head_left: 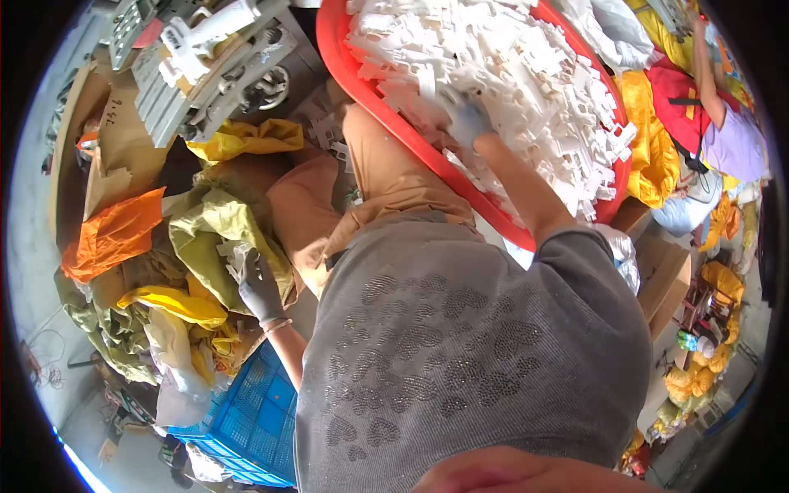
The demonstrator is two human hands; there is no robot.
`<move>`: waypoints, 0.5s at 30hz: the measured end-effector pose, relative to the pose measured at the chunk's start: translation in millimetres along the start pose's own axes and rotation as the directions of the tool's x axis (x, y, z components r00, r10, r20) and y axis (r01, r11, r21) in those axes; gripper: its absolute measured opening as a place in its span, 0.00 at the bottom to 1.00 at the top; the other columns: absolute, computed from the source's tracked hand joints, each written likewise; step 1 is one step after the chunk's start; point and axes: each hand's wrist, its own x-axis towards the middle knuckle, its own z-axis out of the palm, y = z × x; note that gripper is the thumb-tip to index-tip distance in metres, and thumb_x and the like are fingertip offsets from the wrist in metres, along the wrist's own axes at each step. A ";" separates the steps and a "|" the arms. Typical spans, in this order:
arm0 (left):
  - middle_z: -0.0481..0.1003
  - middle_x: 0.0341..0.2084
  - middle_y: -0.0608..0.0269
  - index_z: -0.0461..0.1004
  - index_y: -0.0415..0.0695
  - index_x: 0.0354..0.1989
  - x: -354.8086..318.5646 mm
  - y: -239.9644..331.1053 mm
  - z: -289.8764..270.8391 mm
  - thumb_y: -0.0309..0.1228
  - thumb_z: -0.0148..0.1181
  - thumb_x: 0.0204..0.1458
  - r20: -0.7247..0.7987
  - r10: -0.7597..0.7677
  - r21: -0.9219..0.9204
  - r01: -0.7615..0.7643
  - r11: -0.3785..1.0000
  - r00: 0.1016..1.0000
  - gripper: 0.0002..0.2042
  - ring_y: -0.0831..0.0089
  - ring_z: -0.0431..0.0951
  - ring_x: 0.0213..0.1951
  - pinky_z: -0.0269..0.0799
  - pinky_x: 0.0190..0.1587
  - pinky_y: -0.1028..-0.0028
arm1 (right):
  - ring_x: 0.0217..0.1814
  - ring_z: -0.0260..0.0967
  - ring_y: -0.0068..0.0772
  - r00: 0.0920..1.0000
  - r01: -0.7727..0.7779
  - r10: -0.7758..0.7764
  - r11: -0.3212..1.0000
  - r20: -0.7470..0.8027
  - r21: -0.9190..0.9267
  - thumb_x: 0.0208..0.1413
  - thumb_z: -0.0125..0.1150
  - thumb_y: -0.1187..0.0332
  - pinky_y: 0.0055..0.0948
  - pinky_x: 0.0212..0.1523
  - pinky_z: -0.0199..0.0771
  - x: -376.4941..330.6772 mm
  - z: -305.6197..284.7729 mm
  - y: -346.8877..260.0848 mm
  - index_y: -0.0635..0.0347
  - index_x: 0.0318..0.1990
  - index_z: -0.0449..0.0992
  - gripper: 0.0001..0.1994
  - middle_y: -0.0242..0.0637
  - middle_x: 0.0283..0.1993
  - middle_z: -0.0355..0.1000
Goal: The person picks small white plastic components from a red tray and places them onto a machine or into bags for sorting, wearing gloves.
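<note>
A large red tub (398, 131) holds a heap of small white plastic parts (526, 90). My right hand (468, 122), in a grey glove, reaches into the left side of that heap; its fingers are smeared and partly lost among the parts. Low on my left, my left hand (260, 289), also gloved in grey, is closed around a few pale plastic pieces (233, 256). Beside that hand lies an olive-green sack (205, 226).
A grey machine (222, 74) with a white gun-shaped part (205, 37) on it stands at the upper left. Near my left forearm is a blue crate (259, 411). Orange cloth (115, 234) and yellow sacks (645, 140) lie around. Another person (735, 140) is at the far right.
</note>
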 end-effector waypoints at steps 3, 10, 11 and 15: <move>0.77 0.37 0.53 0.75 0.39 0.43 18.3 9.3 -1.9 0.30 0.52 0.53 -0.056 0.008 0.026 -0.007 1.000 0.998 0.12 0.57 0.77 0.40 0.71 0.44 0.65 | 0.55 0.63 0.45 0.998 -0.056 0.056 0.994 0.004 0.091 0.43 0.57 0.73 0.40 0.54 0.65 -4.3 9.0 -0.4 0.51 0.58 0.64 0.29 0.35 0.60 0.59; 0.76 0.40 0.53 0.75 0.41 0.44 123.0 89.5 -60.8 0.28 0.56 0.52 -0.366 0.303 0.002 -0.325 0.946 0.880 0.12 0.58 0.76 0.43 0.71 0.46 0.67 | 0.57 0.60 0.53 0.999 -0.009 0.005 0.990 0.033 0.140 0.45 0.61 0.70 0.41 0.55 0.65 -1.5 -18.0 -1.1 0.55 0.58 0.64 0.28 0.45 0.59 0.58; 0.76 0.40 0.53 0.75 0.41 0.44 137.0 102.4 -71.5 0.28 0.56 0.52 -0.390 0.347 0.027 -0.366 0.930 0.853 0.12 0.59 0.76 0.44 0.71 0.46 0.67 | 0.57 0.60 0.53 1.000 0.006 -0.009 0.990 0.019 0.139 0.45 0.61 0.70 0.41 0.55 0.65 -3.0 -18.6 2.0 0.55 0.58 0.64 0.28 0.45 0.59 0.58; 0.75 0.42 0.52 0.74 0.43 0.46 195.9 138.7 -96.7 0.31 0.58 0.51 -0.370 0.422 -0.002 -0.455 0.891 0.828 0.14 0.55 0.75 0.44 0.70 0.46 0.65 | 0.55 0.64 0.51 0.993 0.033 0.002 0.953 -0.116 0.302 0.45 0.60 0.71 0.40 0.56 0.65 -2.0 -28.0 12.7 0.58 0.55 0.67 0.25 0.46 0.53 0.64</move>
